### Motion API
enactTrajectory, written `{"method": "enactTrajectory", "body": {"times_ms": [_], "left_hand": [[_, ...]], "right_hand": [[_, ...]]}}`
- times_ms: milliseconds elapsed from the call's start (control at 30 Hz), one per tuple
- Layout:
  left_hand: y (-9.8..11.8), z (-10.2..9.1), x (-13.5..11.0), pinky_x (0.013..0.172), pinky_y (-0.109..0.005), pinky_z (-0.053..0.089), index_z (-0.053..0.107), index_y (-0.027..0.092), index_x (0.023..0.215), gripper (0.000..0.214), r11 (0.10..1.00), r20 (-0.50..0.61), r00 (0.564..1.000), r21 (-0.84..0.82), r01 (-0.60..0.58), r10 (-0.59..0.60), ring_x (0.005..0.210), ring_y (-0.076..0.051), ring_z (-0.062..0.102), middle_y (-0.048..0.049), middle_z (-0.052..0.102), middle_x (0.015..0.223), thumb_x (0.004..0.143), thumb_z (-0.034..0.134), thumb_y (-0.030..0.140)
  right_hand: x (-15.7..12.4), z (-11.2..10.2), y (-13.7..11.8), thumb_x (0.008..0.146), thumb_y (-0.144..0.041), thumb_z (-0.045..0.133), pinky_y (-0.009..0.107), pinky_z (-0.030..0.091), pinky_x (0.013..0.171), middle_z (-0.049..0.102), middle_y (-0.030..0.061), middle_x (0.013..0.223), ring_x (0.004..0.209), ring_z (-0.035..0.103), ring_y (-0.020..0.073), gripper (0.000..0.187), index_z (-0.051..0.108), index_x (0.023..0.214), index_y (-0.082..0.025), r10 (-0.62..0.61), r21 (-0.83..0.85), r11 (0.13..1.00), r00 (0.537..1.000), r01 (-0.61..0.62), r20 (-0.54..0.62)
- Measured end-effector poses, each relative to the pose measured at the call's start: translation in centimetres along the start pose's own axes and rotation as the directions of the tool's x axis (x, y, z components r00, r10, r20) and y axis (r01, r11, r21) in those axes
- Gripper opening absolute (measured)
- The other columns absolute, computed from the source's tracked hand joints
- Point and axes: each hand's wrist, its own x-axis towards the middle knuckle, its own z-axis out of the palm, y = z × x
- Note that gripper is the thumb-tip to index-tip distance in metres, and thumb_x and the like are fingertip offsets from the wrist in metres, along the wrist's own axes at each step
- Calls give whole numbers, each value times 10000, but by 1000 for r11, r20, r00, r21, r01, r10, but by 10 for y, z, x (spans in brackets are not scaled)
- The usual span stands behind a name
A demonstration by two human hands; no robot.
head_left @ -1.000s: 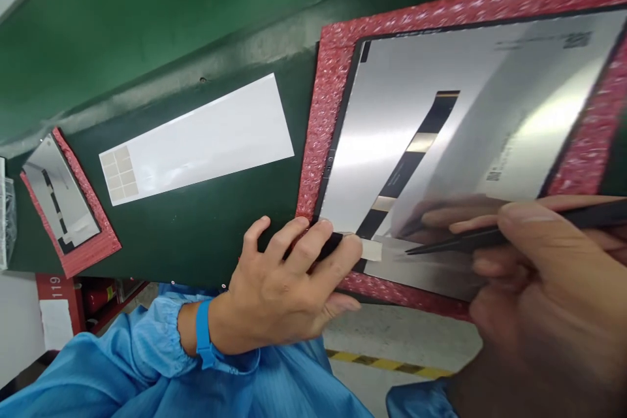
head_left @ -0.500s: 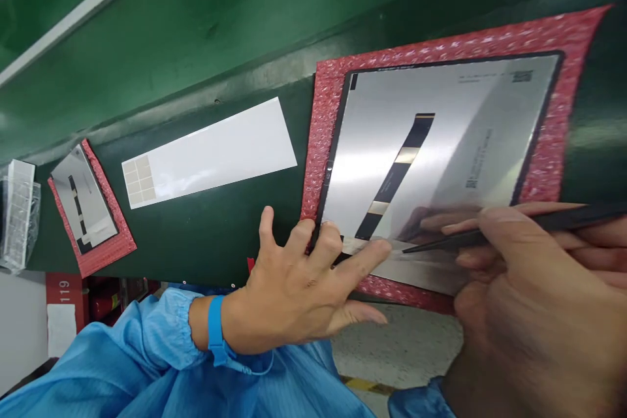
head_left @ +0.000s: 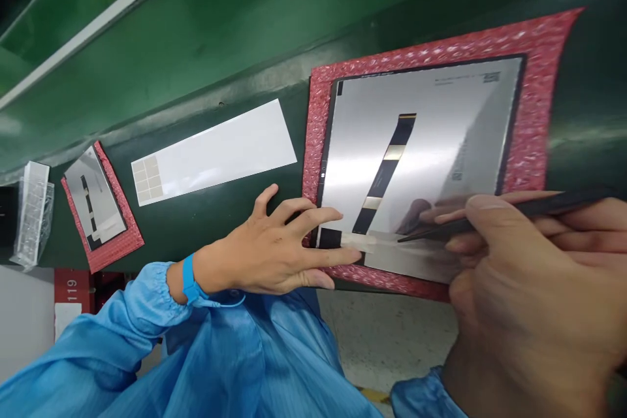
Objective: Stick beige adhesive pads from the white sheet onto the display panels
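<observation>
A silver-backed display panel point(head_left: 357, 137) lies on a pink bubble-wrap sheet point(head_left: 533, 117). Across the panel runs a black flex cable point(head_left: 382, 176) with pale gold bands, and a strip of pale tape point(head_left: 362, 241) covers its lower end. My left hand point(head_left: 279, 241) rests with fingers spread at the panel's lower left corner, one fingertip by the tape. Black tweezers point(head_left: 441, 228) are gripped in my right hand point(head_left: 529, 274); their tip is at the panel surface just right of the tape.
Left of the panel lies a white sheet point(head_left: 220, 150) with small beige stickers point(head_left: 147, 179) at one end. Further left, a second panel point(head_left: 95, 196) sits on pink bubble wrap. A clear plastic-wrapped tray point(head_left: 34, 215) is at the far left. The green bench point(head_left: 206, 222) ends near my body.
My left hand has drawn back leftward, uncovering the panel's black corner and more of the tape. The tweezers stay near the tape. The whole view has shifted slightly.
</observation>
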Motion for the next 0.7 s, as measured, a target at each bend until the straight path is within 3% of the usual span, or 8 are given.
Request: {"method": "enactTrajectory", "body": {"times_ms": [200, 333, 467, 700], "left_hand": [[10, 0, 9, 1185, -615, 235, 527, 421, 1510, 534, 993, -5, 998, 98, 60, -59, 1288, -282, 426, -82, 473, 1500, 1065, 316, 625], [12, 5, 11, 1199, -626, 227, 539, 420, 1502, 497, 989, -20, 999, 139, 48, -46, 1413, -313, 373, -97, 456, 1531, 1070, 357, 587], [8, -1, 5, 1210, -609, 256, 621, 467, 1405, 437, 996, 8, 1000, 92, -12, 12, 1503, -325, 300, -53, 359, 1640, 1057, 394, 598], [8, 5, -7, 1143, -665, 323, 512, 377, 1522, 476, 958, -44, 999, 284, 35, -23, 1489, -349, 323, -88, 337, 1673, 1088, 352, 490]], "right_hand": [[-1, 4, 2, 621, -304, 809, 191, 392, 385, 629, 91, 714, 507, 544, 152, 255, 659, 748, -141, -20, 49, 999, 999, 21, -25], [1, 1, 7, 617, -293, 828, 191, 397, 379, 627, 94, 712, 501, 544, 160, 256, 672, 746, -135, -40, 77, 996, 999, 42, -29], [3, -4, 15, 626, -280, 828, 183, 405, 387, 624, 112, 701, 506, 557, 176, 250, 670, 736, -120, -66, 83, 994, 998, 66, -9], [5, -2, 24, 526, -295, 856, 198, 429, 395, 619, 148, 698, 510, 569, 208, 316, 663, 691, -106, -45, 171, 984, 999, 45, -1]]}}
